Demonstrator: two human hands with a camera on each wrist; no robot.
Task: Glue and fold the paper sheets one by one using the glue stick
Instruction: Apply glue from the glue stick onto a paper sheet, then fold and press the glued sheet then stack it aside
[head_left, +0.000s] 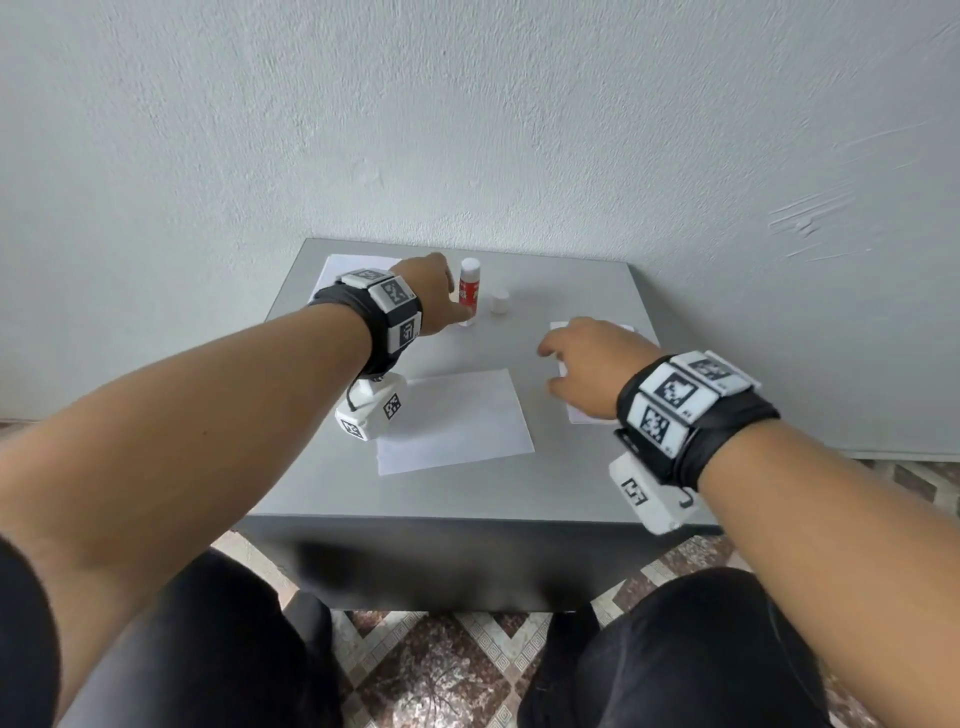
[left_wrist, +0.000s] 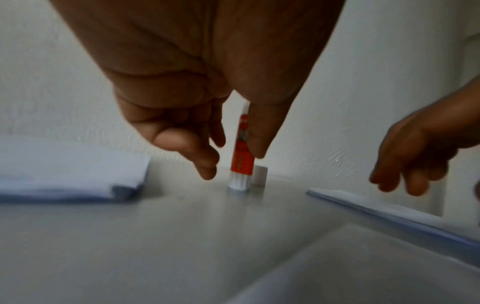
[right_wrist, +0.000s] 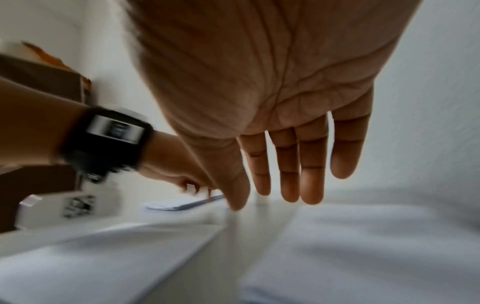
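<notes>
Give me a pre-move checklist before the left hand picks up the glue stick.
1. Glue stick upright on table: ok.
2. Cap off, standing beside stick: ok.
3. Left hand grip closed on stick: not ok, fingers near it, still apart.
4. Right hand free: ok, open above the right-side paper.
5. Loose sheet flat in front: ok.
6. Glue extended at tip: cannot tell.

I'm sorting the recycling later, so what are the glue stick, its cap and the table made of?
Glue stick: likely smooth plastic tube, glossy red label, white ends. Cap: white, looks like matte plastic. Table: grey and smooth with a dull sheen and crisp edges, maybe painted metal or laminate; the pictures can't settle which.
</notes>
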